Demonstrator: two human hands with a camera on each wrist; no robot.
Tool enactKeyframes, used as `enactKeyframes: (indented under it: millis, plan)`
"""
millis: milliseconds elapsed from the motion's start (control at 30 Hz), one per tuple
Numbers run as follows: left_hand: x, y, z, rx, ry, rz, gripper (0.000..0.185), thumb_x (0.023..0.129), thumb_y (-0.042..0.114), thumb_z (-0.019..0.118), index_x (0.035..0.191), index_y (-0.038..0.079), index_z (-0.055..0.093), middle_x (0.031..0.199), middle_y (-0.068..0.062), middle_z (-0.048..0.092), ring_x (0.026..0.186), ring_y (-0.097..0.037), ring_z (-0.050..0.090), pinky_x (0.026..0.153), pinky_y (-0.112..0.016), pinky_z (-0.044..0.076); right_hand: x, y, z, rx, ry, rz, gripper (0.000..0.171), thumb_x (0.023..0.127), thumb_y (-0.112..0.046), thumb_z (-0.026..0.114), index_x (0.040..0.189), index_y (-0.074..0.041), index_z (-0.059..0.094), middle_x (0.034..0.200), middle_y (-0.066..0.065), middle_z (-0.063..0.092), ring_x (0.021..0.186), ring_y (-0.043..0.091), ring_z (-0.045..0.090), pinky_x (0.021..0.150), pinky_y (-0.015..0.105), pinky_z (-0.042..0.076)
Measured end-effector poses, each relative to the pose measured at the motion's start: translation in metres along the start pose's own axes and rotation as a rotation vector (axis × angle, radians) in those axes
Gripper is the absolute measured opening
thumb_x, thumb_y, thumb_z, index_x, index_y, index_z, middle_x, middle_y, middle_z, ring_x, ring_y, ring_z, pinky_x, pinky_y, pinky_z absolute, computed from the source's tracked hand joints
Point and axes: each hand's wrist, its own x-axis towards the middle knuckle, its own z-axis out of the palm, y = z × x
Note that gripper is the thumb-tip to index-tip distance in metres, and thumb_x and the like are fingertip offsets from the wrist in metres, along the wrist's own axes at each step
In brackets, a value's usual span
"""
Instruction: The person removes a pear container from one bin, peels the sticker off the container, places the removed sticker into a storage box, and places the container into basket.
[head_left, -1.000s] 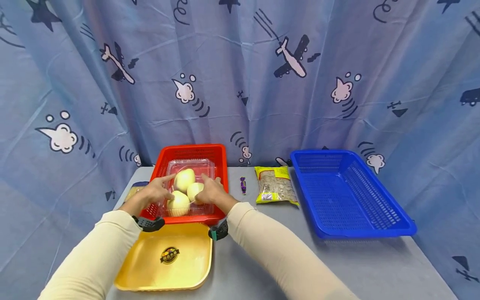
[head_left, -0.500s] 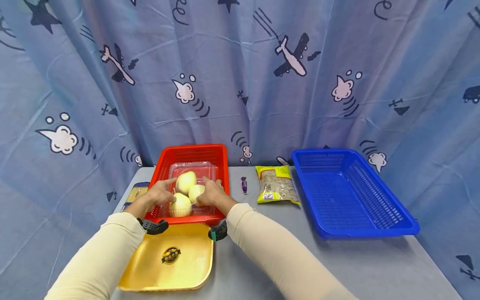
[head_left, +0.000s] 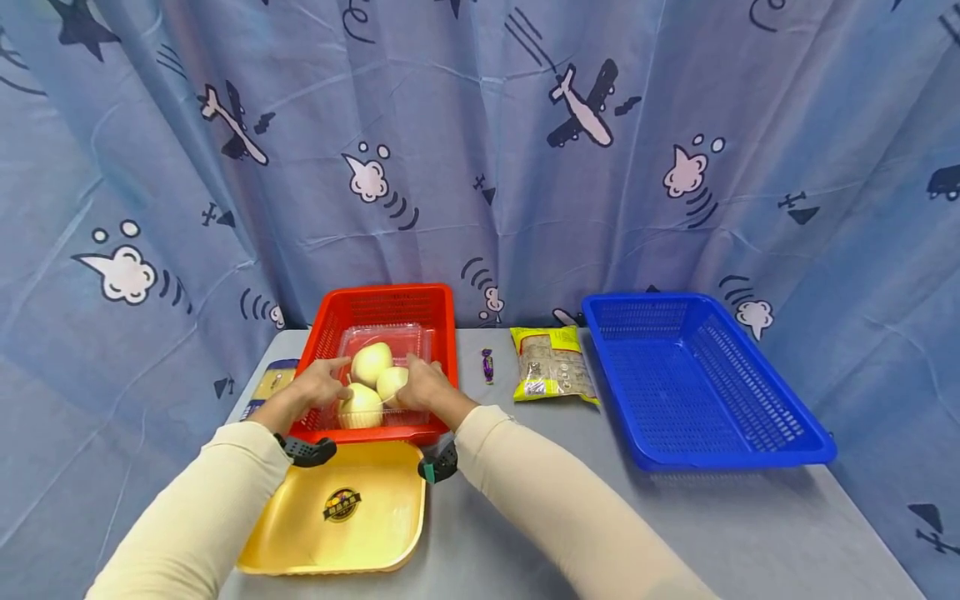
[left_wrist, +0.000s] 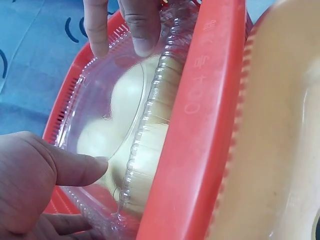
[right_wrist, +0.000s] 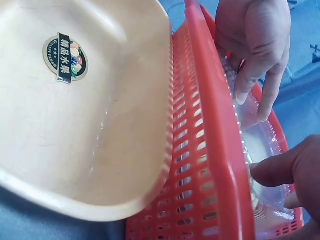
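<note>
A clear plastic box (head_left: 401, 335) holds three pale yellow, round, pear-like fruits (head_left: 371, 363) and lies inside the red basket (head_left: 450, 333). On its left side my left hand (head_left: 318, 385) grips it, thumb on the clear lid (left_wrist: 107, 107) and other fingers down at the side. Opposite, my right hand (head_left: 427, 387) holds the right side, its thumb (right_wrist: 275, 170) against the box near the basket's front wall. The undersides of the box and some fingertips are hidden by the basket.
In front of the red basket sits a yellow tray (head_left: 300, 546) with a round label. A purple-wrapped candy (head_left: 487, 367) and a yellow-edged bag (head_left: 553, 364) lie to the right, then a blue basket (head_left: 697, 400). A blue-and-gold packet (head_left: 276, 382) lies left. A curtain (head_left: 480, 167) hangs behind.
The box, with both hands on it, has shifted slightly toward the near side of the red basket. More of the packet at the left shows. The head view has tilted a little.
</note>
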Motion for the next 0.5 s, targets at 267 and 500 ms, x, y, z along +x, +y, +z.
enactKeyframes:
  millis: [267,500]
  plan:
    - [-0.008,0.004,-0.007,-0.003,-0.017,0.015,0.071,0.093,0.016,0.063,0.151,-0.002,0.024,0.139,-0.03,0.04,0.092,-0.033,0.052,0.074,-0.04,0.049,-0.009,0.003,-0.015,-0.028,-0.012,-0.08,0.087,0.077,-0.025,0.081,0.15,-0.009,0.036,0.133,0.011,0.055,0.12,0.029,0.046,0.099,0.04,0.041]
    - [-0.019,0.016,-0.016,0.04,0.036,0.053,0.078,0.093,0.03,0.063,0.152,0.0,0.022,0.145,-0.031,0.033,0.121,-0.045,0.04,0.098,-0.059,0.037,-0.024,0.006,-0.046,-0.056,0.011,-0.163,0.075,0.084,-0.023,0.073,0.149,-0.009,0.036,0.13,0.014,0.057,0.116,0.029,0.052,0.097,0.043,0.044]
